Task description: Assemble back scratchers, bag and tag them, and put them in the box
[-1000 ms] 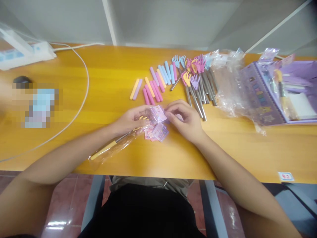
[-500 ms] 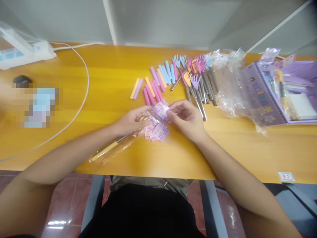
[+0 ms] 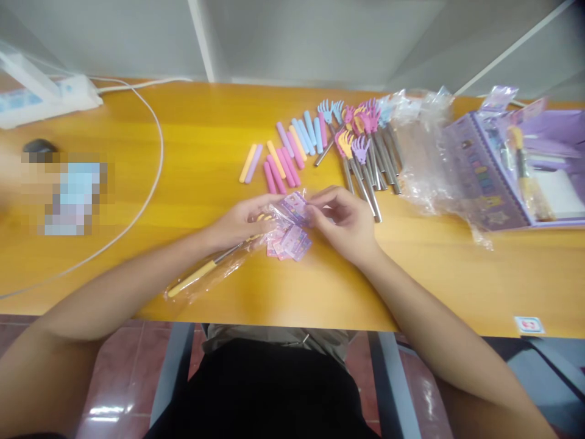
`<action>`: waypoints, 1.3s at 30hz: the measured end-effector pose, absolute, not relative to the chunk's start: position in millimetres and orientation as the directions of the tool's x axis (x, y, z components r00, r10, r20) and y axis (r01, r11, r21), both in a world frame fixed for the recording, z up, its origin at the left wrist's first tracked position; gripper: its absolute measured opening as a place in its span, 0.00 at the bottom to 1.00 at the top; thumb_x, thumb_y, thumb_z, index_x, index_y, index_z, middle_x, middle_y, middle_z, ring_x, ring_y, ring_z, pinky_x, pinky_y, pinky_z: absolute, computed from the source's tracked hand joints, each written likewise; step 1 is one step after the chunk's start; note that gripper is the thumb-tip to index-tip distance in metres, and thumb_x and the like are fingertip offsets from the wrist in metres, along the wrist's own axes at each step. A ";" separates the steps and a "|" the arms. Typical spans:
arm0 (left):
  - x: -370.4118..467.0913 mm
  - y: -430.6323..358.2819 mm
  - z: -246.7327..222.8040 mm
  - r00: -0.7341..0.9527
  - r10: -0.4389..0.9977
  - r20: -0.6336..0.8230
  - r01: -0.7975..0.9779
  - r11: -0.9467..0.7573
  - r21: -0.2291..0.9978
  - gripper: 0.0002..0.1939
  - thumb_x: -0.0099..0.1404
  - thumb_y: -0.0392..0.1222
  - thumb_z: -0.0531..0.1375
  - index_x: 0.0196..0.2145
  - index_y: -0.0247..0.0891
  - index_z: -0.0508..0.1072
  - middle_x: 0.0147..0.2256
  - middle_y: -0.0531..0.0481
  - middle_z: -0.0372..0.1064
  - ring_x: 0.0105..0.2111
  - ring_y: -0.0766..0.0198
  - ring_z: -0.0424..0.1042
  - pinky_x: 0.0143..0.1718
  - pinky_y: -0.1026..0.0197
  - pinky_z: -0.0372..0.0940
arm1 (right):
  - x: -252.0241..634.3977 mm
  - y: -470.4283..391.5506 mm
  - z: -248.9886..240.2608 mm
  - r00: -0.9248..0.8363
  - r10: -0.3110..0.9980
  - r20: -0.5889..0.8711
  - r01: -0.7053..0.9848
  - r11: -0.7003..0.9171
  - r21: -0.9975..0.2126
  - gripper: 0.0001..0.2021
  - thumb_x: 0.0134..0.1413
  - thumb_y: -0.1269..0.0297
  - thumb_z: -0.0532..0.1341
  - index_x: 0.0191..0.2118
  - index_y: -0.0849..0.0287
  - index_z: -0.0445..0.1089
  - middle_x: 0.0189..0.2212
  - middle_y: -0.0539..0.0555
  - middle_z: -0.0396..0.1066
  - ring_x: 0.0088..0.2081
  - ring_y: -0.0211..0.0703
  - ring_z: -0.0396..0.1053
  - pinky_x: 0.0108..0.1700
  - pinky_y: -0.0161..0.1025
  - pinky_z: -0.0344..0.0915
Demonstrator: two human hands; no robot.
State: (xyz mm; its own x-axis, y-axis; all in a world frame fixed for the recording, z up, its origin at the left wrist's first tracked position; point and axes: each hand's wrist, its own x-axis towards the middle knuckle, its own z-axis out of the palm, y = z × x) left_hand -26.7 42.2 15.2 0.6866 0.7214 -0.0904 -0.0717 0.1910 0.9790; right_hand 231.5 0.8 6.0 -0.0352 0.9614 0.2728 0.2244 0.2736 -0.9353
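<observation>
My left hand [image 3: 244, 222] grips a clear plastic bag [image 3: 231, 266] near its upper end. Inside the bag lies a back scratcher with a yellow handle [image 3: 192, 278] and a metal shaft, slanting down to the left. A purple printed card [image 3: 295, 207] stands at the bag's mouth, and my right hand [image 3: 340, 216] pinches its right edge between thumb and fingers. Below the bag's mouth, several pink and purple cards [image 3: 296, 242] lie spread on the table.
Coloured handle tubes [image 3: 284, 167] and metal-shafted scratchers [image 3: 372, 155] lie beyond my hands. Further right are clear bags [image 3: 425, 158] and a purple box [image 3: 493, 177]. At the left are a white cable [image 3: 161, 146], a power strip [image 3: 75, 97] and a dark mouse [image 3: 40, 149].
The purple card at the bag's mouth has tilted, and its print shows more clearly. My right hand has shifted very slightly; my left hand keeps its grip on the bag.
</observation>
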 end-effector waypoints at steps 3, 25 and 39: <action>-27.7 41.5 14.2 0.698 0.709 -0.103 -0.051 0.193 0.980 0.36 0.68 0.50 0.75 0.68 0.35 0.75 0.44 0.41 0.84 0.42 0.58 0.82 0.47 0.59 0.75 | 228.9 1.0 9.6 -0.053 0.964 0.261 0.221 0.267 -0.938 0.15 0.65 0.48 0.73 0.37 0.54 0.77 0.38 0.54 0.78 0.37 0.43 0.77 0.37 0.41 0.75; -23.7 40.7 10.3 0.681 0.731 -0.045 -0.048 0.106 0.993 0.37 0.68 0.56 0.75 0.67 0.35 0.74 0.44 0.41 0.83 0.48 0.53 0.82 0.52 0.57 0.75 | 216.4 -1.8 5.9 -0.040 0.963 0.265 0.247 0.266 -0.932 0.16 0.67 0.47 0.71 0.37 0.54 0.76 0.37 0.53 0.76 0.38 0.43 0.72 0.38 0.41 0.68; -22.9 42.8 7.8 0.690 0.724 -0.018 -0.069 0.091 0.993 0.36 0.67 0.56 0.75 0.65 0.35 0.76 0.57 0.34 0.80 0.59 0.47 0.79 0.61 0.51 0.71 | 239.8 7.5 15.0 -0.034 0.990 0.135 0.180 0.139 -0.974 0.15 0.62 0.47 0.76 0.44 0.53 0.87 0.43 0.54 0.84 0.43 0.46 0.80 0.48 0.44 0.78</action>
State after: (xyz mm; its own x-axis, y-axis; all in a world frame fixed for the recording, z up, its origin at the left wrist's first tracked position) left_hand -22.9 42.8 7.8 0.6898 0.7237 -0.0184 -0.0688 0.0908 0.9935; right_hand 239.8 7.5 15.0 -0.0338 0.9903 0.1348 0.1799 0.1387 -0.9739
